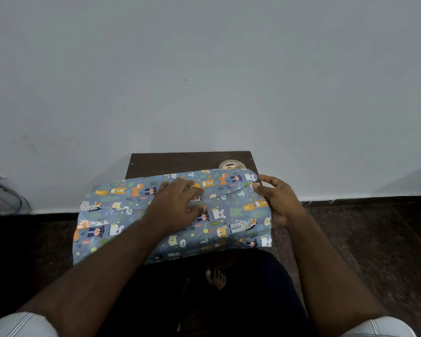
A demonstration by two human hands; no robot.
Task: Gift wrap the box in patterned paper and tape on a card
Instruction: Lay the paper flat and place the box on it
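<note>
The left hand (178, 205) presses flat on the animal-print wrapping paper (238, 215); the right hand (275, 198) pinches its far edge. A tape roll (231, 164) lies beyond, on the desk (168, 164).

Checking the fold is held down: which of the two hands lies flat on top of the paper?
The left hand, fingers spread flat on the patterned paper. The right hand pinches the paper's right edge instead.
</note>
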